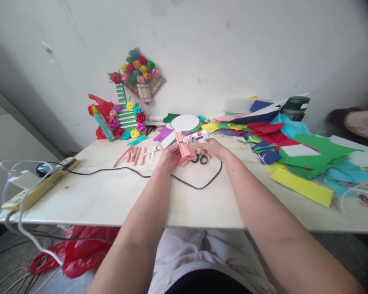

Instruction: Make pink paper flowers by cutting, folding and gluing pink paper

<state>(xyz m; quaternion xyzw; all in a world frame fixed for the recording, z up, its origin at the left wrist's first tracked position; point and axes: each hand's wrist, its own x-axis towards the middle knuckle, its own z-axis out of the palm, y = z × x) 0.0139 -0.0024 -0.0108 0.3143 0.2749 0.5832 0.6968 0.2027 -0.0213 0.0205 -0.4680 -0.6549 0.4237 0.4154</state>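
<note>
L hand [168, 157] is gripping the pink foam piece [186, 152] over the table [110, 196], by the scissors [201, 158]. R hand [214, 149] is clenching the glue gun [198, 136], nozzle at the piece's top edge. Prob. gluing is underway; next move is calling for 1 steady bead, then a quick press.

Apparent scissors [200, 158] on table [110, 196] beside folded paper [186, 152]; loose sheets [306, 159] right.

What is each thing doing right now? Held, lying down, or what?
Left hand: holding pink foam.
Right hand: holding glue gun.
Scissors: lying on table.
Cord: slack, looped.
Pink strips: lying loose.
</note>
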